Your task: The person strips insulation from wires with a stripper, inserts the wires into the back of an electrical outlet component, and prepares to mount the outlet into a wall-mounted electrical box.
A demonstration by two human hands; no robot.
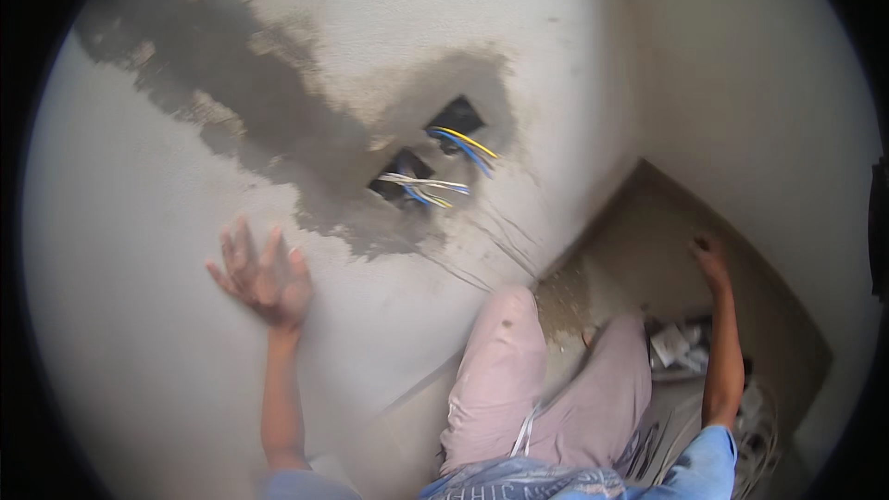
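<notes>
My left hand (264,282) is open with its fingers spread, at the white wall (139,204) to the lower left of a grey plaster patch; it holds nothing. Over the floor on the right, my right hand (711,264) is closed, with a small dark spot at its fingers that is too blurred to name. Ahead of me, two dark square wall boxes (456,113) are set in the grey plaster (269,102). Yellow and blue wires (472,145) stick out of the upper box. White, blue and yellow wires (426,185) come from the lower one. Neither hand touches them.
A second wall (759,83) meets the first at a corner on the right. Beside my pink-trousered legs (500,352), white pieces (676,347) and coiled cable (764,435) lie on the brown floor (648,222). Debris is scattered near my knee.
</notes>
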